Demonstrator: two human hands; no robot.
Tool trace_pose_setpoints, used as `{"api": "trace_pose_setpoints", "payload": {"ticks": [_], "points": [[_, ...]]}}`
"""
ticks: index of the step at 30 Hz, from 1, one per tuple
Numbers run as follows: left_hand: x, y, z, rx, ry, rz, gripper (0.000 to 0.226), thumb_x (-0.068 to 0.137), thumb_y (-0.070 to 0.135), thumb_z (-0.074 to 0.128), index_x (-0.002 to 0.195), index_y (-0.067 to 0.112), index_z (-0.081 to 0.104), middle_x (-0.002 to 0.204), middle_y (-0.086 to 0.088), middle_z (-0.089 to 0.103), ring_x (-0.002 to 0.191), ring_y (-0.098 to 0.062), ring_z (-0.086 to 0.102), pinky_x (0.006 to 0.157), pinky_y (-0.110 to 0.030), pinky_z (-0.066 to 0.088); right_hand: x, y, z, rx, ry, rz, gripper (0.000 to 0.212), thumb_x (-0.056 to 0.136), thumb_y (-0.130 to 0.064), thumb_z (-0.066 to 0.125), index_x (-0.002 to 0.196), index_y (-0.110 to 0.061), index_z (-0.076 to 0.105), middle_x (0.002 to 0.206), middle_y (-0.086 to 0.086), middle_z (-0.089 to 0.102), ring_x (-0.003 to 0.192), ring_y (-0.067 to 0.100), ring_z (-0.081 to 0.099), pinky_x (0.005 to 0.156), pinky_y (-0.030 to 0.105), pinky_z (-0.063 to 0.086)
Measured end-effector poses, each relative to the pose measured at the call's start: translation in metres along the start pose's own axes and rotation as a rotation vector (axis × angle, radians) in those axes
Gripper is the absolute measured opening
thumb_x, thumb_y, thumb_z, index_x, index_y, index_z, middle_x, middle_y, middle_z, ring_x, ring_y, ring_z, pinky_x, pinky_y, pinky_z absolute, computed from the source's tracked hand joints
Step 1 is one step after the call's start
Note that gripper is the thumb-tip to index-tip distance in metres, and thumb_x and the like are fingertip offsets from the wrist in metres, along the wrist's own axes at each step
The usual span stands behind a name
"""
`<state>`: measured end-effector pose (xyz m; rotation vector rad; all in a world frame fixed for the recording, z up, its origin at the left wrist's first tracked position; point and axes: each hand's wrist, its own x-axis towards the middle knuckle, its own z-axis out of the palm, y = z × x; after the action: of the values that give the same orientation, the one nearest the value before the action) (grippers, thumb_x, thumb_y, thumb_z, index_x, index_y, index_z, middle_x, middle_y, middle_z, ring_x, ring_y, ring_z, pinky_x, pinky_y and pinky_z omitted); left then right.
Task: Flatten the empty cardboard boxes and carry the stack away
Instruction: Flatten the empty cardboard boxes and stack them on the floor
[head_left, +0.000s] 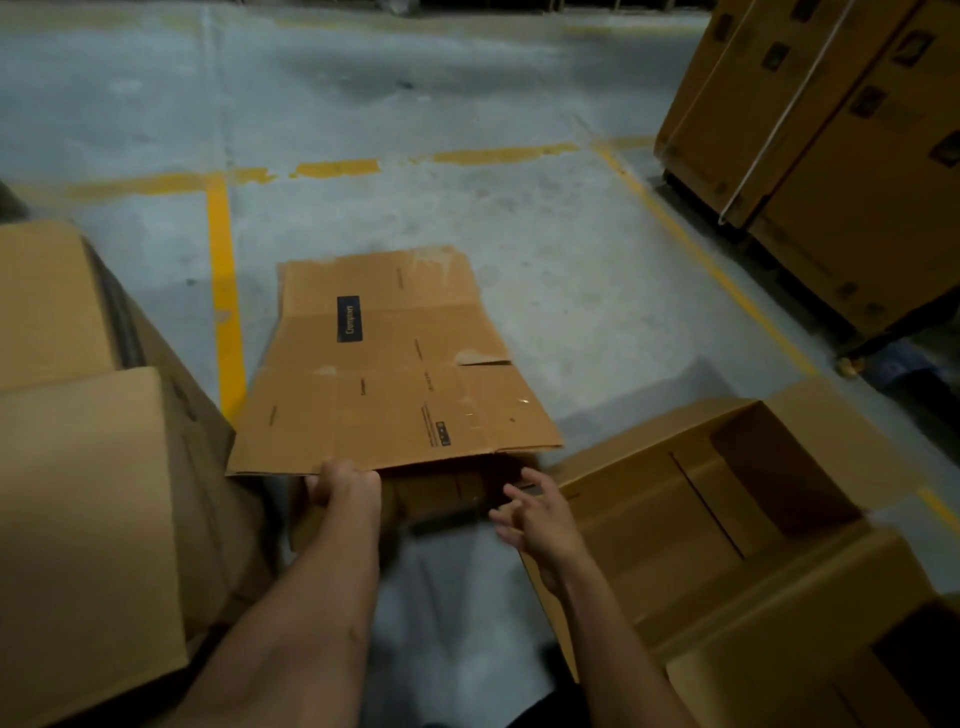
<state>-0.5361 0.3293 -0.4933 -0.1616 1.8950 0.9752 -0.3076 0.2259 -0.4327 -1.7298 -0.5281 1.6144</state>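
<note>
A flattened brown cardboard box (395, 364) with a dark blue label lies on the concrete floor in front of me, its near edge raised a little. My left hand (345, 483) grips that near edge at its left part, fingers curled under it. My right hand (530, 514) hovers beside the edge's right part with fingers spread and holds nothing. An open empty box (727, 499) sits on the floor at my right. A tall open box (93, 467) stands at my left, flaps up.
Large strapped cartons (831, 156) are stacked at the far right on a dark pallet. Yellow painted lines (226, 312) mark a bay on the grey floor. Bare concrete stretches beyond the flattened box.
</note>
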Motion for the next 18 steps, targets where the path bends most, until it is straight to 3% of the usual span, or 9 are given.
{"api": "trace_pose_setpoints", "payload": {"ticks": [2,4,6,7,9,13,18], "points": [[0.021,-0.003,0.000,-0.538,-0.151,-0.223,0.013,0.105,0.009,0.057,0.108,-0.003,0.051,0.149,-0.029,0.054,0.138,-0.045,0.053,0.109,-0.046,0.044,0.000,0.002,0.003,-0.077,-0.022,-0.014,0.058,0.107,0.003,0.049,0.159,-0.020,0.039,0.153,0.015,0.052,0.110,0.028,0.072,0.097,0.044,0.062],[0.036,-0.007,0.001,-0.511,-0.201,-0.142,0.037,0.110,0.012,0.043,0.146,0.009,0.048,0.156,-0.017,0.052,0.142,-0.037,0.051,0.116,-0.053,0.039,-0.001,0.004,0.004,-0.116,-0.020,-0.036,0.056,0.108,0.001,0.051,0.158,-0.020,0.040,0.150,0.014,0.053,0.107,0.025,0.072,0.095,0.040,0.062],[0.064,-0.010,0.011,-0.404,-0.267,-0.151,0.041,0.110,0.011,0.035,0.149,0.014,0.050,0.154,-0.013,0.055,0.144,-0.037,0.048,0.122,-0.063,0.031,0.003,0.006,0.000,-0.122,0.008,-0.076,0.055,0.107,0.000,0.053,0.158,-0.018,0.041,0.147,0.014,0.055,0.107,0.025,0.073,0.092,0.038,0.063],[0.060,-0.009,0.012,-0.280,-0.274,-0.137,0.038,0.109,0.011,0.037,0.143,0.014,0.053,0.151,-0.013,0.057,0.141,-0.038,0.051,0.119,-0.065,0.034,0.005,0.006,-0.002,-0.112,0.029,-0.085,0.054,0.107,0.000,0.054,0.157,-0.017,0.042,0.144,0.014,0.057,0.107,0.025,0.073,0.092,0.039,0.064],[0.035,-0.011,0.007,-0.195,-0.280,-0.111,0.037,0.105,0.009,0.042,0.140,0.013,0.055,0.152,-0.012,0.055,0.137,-0.039,0.054,0.110,-0.059,0.047,0.006,0.006,-0.007,-0.078,0.074,-0.088,0.048,0.106,0.001,0.054,0.151,-0.015,0.047,0.139,0.014,0.061,0.105,0.025,0.073,0.092,0.040,0.064],[-0.007,-0.030,0.018,-0.125,-0.366,-0.093,0.053,0.107,-0.004,0.034,0.160,0.000,0.036,0.165,-0.016,0.040,0.148,-0.036,0.044,0.123,-0.049,0.037,-0.004,0.000,-0.025,0.000,0.154,-0.078,0.029,0.106,-0.001,0.057,0.131,-0.017,0.058,0.127,0.014,0.067,0.102,0.026,0.074,0.084,0.036,0.065],[-0.064,-0.067,0.029,0.078,-0.562,-0.078,0.041,0.111,0.004,0.045,0.152,0.003,0.051,0.153,-0.017,0.053,0.137,-0.031,0.057,0.120,-0.044,0.043,-0.037,-0.001,-0.069,0.124,0.229,-0.076,0.029,0.104,0.001,0.061,0.130,-0.012,0.060,0.121,0.014,0.070,0.106,0.028,0.075,0.083,0.034,0.065]]}}
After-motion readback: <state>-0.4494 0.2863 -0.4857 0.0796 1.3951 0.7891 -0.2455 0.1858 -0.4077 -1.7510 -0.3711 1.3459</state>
